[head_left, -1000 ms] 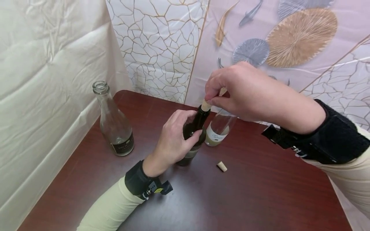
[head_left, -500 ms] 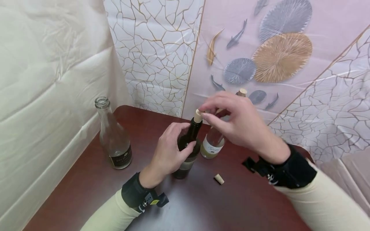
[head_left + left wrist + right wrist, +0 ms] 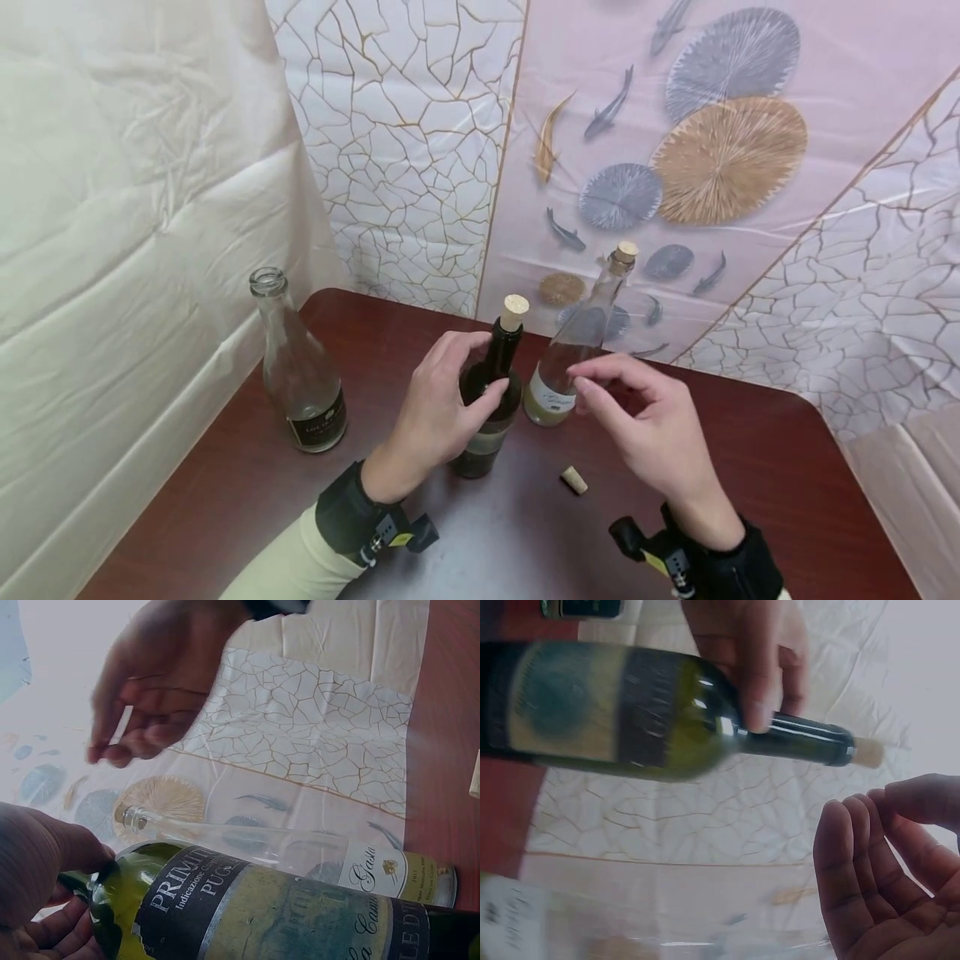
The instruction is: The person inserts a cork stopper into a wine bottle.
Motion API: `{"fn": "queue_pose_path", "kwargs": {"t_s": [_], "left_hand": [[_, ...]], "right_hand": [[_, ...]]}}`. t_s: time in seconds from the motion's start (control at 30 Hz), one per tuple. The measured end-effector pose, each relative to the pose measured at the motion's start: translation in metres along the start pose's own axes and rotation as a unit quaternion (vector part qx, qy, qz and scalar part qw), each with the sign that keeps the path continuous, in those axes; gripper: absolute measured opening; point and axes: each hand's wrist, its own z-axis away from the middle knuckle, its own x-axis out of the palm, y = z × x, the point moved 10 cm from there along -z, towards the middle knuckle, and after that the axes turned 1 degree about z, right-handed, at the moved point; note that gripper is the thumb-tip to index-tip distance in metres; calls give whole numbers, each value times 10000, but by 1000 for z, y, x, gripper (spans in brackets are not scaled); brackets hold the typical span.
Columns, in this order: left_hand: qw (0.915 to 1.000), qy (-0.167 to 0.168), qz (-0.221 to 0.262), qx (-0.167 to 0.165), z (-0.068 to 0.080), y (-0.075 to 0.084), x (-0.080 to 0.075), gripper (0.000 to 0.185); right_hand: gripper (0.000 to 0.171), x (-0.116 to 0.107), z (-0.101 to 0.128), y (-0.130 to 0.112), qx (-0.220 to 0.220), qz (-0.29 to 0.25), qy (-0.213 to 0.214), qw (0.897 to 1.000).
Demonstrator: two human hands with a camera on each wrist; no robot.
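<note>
- The person's left hand (image 3: 438,396) curves around the dark green bottle (image 3: 486,440), thumb on one side and fingers on the other, gripping it where the shoulder meets the neck.
- That bottle stands on the reddish-brown surface (image 3: 720,467), near its middle; the left wrist view shows its label with "PRIMIT" and "PUG" legible.
- A pale cork (image 3: 514,312) sits upright in its mouth, the upper part showing above the rim.
- The right hand (image 3: 652,421) holds nothing; its fingers are loosely bent, the thumb tip close to the index fingertip, and whether the two tips touch cannot be told.
- In the right wrist view, that hand is near the cork's exposed end but apart from it.
- Just beside the green bottle, farther back and to the right, stands a clear bottle with a white label (image 3: 553,393); a second cork (image 3: 626,252) plugs it.
- A loose cork (image 3: 574,480) lies on its side near the front of these two.
- Well apart at the left stands a clear bottle with a black label (image 3: 302,379).
</note>
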Motion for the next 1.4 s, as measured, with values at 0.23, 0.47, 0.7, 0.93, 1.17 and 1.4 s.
{"fn": "queue_pose_path", "kwargs": {"t_s": [0.23,0.47,0.7,0.93,1.17,1.4], "left_hand": [[10000,-32,43,26,1,0,5,50],[9998,5,188,101,-3,2,5,49],[9997,74,207,112,-7,0,4,48],[9999,131,111,22,-9,-8,2,49],[9998,179,83,33,-14,-15,4,50],[9999,120,42,-74,-24,-24,9,50]], "right_hand": [[17,-1,21,29,247,-440,384,9980],[15,-22,27,54,748,-733,751,9917],[16,-33,30,67,1032,-628,864,9889],[17,-36,27,77,1160,-625,820,9879],[18,-35,26,87,1256,-944,782,9845],[17,-31,29,95,1320,-678,594,9871]]}}
